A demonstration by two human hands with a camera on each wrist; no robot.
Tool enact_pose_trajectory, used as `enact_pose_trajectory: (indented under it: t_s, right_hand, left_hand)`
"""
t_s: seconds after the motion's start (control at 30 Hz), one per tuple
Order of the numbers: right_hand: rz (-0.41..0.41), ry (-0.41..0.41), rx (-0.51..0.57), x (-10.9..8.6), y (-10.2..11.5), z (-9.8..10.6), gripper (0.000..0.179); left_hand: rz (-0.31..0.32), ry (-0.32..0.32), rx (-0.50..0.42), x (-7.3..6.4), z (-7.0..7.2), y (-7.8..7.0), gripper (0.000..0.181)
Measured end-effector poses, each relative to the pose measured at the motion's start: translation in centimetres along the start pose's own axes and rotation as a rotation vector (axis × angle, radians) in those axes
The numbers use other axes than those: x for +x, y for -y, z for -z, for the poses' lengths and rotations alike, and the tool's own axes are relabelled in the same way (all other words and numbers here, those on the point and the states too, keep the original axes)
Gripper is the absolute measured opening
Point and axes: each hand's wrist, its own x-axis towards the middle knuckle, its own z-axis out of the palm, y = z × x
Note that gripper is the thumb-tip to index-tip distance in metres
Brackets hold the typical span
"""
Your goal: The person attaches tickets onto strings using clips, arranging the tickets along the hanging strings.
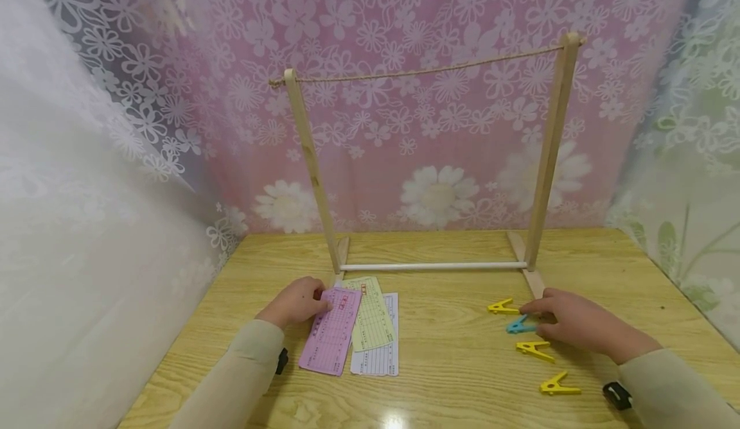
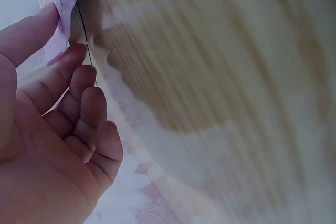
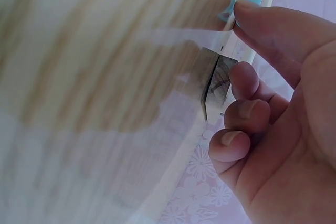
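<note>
My left hand (image 1: 300,302) pinches the upper left edge of a pink printed paper slip (image 1: 331,339) between thumb and fingers; the left wrist view shows the thumb (image 2: 39,30) on the slip (image 2: 65,6). The pink slip partly covers a yellow-green slip (image 1: 372,316), which overlaps a white slip (image 1: 376,361). On the other side, my right hand (image 1: 584,323) has its thumb and index finger at the handle ends of a blue clothespin (image 1: 518,325). A yellow clothespin (image 1: 502,307) lies just beyond, near the index fingertip. Part of the blue clothespin's handles is hidden by the fingers.
Two more yellow clothespins (image 1: 534,350) (image 1: 558,385) lie nearer on the wooden table (image 1: 451,345). Behind stands a wooden frame (image 1: 549,153) with a string (image 1: 428,71) between its posts and a white rod (image 1: 433,266) low down. Flowered curtains surround the table.
</note>
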Motion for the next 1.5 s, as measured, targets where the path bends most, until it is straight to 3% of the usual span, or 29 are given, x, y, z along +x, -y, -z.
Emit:
enact_pose_trajectory:
  t_s: [0.2, 0.47, 0.73, 0.9, 1.33, 1.5]
  right_hand:
    - [0.008, -0.014, 0.004, -0.1, 0.0, -0.3, 0.033]
    - [0.016, -0.014, 0.020, -0.2, 0.0, -0.3, 0.024]
    - [0.005, 0.037, 0.177, -0.2, 0.2, -0.4, 0.016]
    - [0.027, 0.027, 0.237, -0.4, 0.2, -0.3, 0.014]
    - [0.101, -0.045, 0.276, -0.7, 0.8, 0.0, 0.014]
    - [0.129, -0.057, 0.302, -0.8, 1.2, 0.4, 0.015]
  left_hand:
    - [-0.003, -0.023, 0.002, -0.1, 0.0, 0.1, 0.025]
    - [0.001, -0.047, -0.063, -0.3, -0.1, 0.4, 0.027]
    - [0.036, -0.046, -0.080, -1.0, -0.1, 0.5, 0.019]
    - [0.035, -0.063, -0.116, -1.4, 0.1, 0.3, 0.017]
    - [-0.023, -0.139, -0.162, -2.4, 1.3, -1.3, 0.023]
    - [-0.081, -0.158, -0.160, -2.9, 2.2, -2.5, 0.025]
